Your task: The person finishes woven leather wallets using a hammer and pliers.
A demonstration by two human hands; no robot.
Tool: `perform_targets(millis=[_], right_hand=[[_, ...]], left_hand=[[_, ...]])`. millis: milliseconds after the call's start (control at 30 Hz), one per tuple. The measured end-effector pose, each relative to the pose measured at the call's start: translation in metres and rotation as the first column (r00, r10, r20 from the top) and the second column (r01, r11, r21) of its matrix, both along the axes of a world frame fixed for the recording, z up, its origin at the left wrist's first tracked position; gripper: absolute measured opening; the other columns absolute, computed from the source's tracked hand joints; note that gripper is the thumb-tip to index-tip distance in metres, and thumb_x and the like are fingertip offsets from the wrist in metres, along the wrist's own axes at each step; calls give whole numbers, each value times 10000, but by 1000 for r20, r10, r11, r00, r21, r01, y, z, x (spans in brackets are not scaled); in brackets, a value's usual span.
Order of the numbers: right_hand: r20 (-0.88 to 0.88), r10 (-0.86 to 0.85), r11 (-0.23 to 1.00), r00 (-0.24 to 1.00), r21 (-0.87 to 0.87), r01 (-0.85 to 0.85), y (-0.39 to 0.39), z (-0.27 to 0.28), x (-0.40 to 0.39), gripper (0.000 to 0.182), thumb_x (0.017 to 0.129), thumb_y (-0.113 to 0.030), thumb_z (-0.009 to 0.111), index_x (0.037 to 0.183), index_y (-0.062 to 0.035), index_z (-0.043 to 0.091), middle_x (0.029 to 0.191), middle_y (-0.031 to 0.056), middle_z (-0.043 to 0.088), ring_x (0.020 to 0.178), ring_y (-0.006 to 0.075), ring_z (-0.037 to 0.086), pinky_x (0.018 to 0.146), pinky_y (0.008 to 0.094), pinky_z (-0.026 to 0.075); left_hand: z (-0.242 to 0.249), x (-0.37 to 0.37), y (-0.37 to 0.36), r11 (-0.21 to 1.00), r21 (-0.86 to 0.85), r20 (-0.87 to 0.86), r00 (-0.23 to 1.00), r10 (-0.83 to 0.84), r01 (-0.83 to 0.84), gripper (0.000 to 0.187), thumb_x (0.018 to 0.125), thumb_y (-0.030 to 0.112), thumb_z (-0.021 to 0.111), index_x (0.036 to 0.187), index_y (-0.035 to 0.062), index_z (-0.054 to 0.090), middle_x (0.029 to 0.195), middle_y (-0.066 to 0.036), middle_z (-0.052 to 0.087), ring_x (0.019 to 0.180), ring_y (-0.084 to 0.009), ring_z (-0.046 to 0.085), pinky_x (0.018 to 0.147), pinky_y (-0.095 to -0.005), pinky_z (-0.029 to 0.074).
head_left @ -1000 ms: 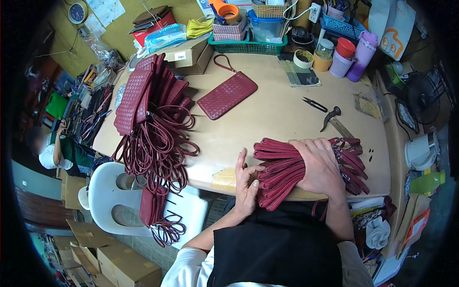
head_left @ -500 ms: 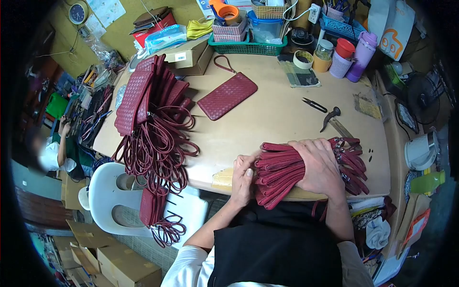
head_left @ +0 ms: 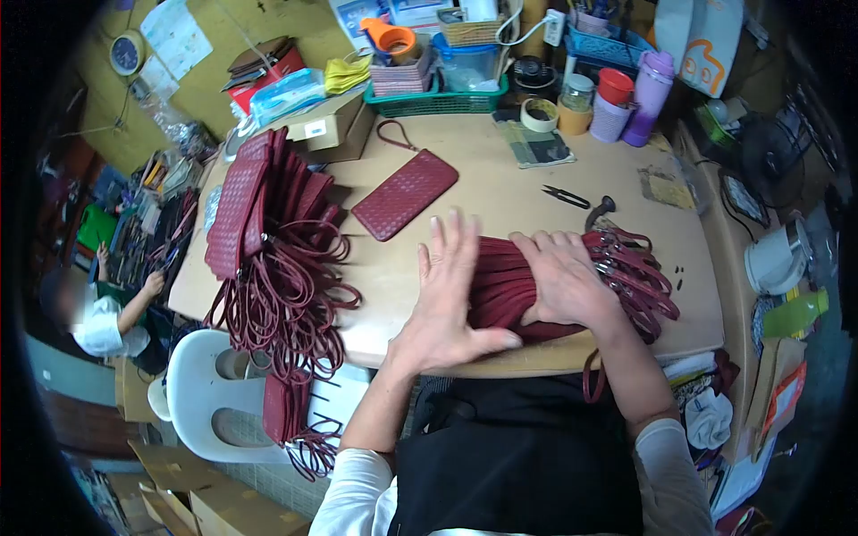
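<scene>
A tight row of dark red wristlet pouches (head_left: 499, 284) lies near the table's front edge, the wrist straps (head_left: 636, 281) fanning out to the right. Gripping the row from above is my right hand (head_left: 567, 279), fingers over its far side and thumb toward me. My left hand (head_left: 444, 308) is open at the row's left end, palm toward it and fingers spread upward, slightly blurred. One woven-pattern wristlet (head_left: 407, 196) lies flat farther back. To the left, a tall pile of the same wristlets (head_left: 239, 210) lets its looped straps hang over the table edge.
Snips (head_left: 566, 196) and a hammer (head_left: 601, 213) lie beyond the row. Along the back stand a green basket (head_left: 438, 100), a tape roll (head_left: 539, 115) and a purple bottle (head_left: 649, 98). A white chair (head_left: 192, 380) holds more wristlets. At far left is another person (head_left: 107, 326).
My left hand has gone from curled fingers at the row's end to spread and raised against it. The row sits farther from my body, more squared up. The view has shifted slightly.
</scene>
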State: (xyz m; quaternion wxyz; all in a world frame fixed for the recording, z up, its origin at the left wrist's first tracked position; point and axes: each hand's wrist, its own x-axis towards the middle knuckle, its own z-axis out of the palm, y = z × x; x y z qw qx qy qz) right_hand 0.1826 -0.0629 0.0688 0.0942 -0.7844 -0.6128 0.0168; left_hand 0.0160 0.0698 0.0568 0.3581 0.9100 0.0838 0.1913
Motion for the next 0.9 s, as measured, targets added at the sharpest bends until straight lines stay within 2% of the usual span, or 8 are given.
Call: perform_targets(millis=[100,200,300,367,500,600,733,900], right_hand=[[37,51,998,998,27,-52,-4,-5,1,989,500,-304,909,1310,9,434,1097,159,561,1055,333,550,975,456,384],[-47,75,996,996,-42,-77,-15,5,6,1054,501,-300,913,1352,26,383,1159,179,533,1128,345,507,1028,445,355],[-122,108,987,987,-105,-121,-19,10,2,1112,502,-303,913,1396,25,338,1230,200,500,1190,360,464,1070,450,320],[-30,116,992,993,-40,-117,-17,4,2,1083,517,-326,915,1379,17,357,1173,187,531,1169,339,494,1054,459,326],[-26,132,991,991,-24,-133,-11,7,8,1086,518,-340,911,1383,6,353,1181,186,524,1164,339,494,1048,458,324],[-19,122,993,992,0,-122,-18,4,3,1047,534,-323,899,1374,0,365,1158,185,530,1140,332,508,1028,457,336],[-91,49,999,995,-16,-51,-19,-1,1,920,584,-257,870,1332,-3,399,1125,182,550,1089,333,532,963,438,378],[-143,45,991,989,130,-27,-16,19,6,919,579,-261,877,1323,-1,404,1131,172,555,1093,328,530,947,447,377]], left_hand=[[28,23,-11,912,386,-435,899,47,139,1282,624,594,789,1537,38,80,1587,-248,5,1466,-417,-66,1152,-587,42],[-5,12,40,983,70,-129,979,-161,171,1132,761,646,659,1547,80,74,1600,-216,20,1476,-395,-35,1157,-571,39],[-25,-19,79,761,-645,458,763,455,-67,799,977,626,212,1550,96,39,1615,-153,33,1492,-287,30,1172,-487,-40],[-54,-19,67,636,-772,473,671,571,4,739,1015,511,247,1538,46,10,1618,-121,15,1492,-230,-23,1191,-397,-43],[-68,22,-11,684,-709,326,939,107,168,940,883,776,196,1560,149,17,1614,-161,14,1489,-284,9,1175,-438,-55],[-63,17,23,606,-790,381,850,363,95,918,865,799,159,1558,226,-25,1627,-88,-30,1496,-235,-41,1157,-485,-104],[-71,2,-20,504,-829,307,951,48,243,1042,800,871,154,1540,194,-125,1616,-142,-43,1486,-319,-33,1157,-499,-84],[-55,-16,-15,690,-714,331,926,182,119,1052,859,787,310,1522,122,-165,1607,-184,-31,1486,-309,0,1184,-426,20]])
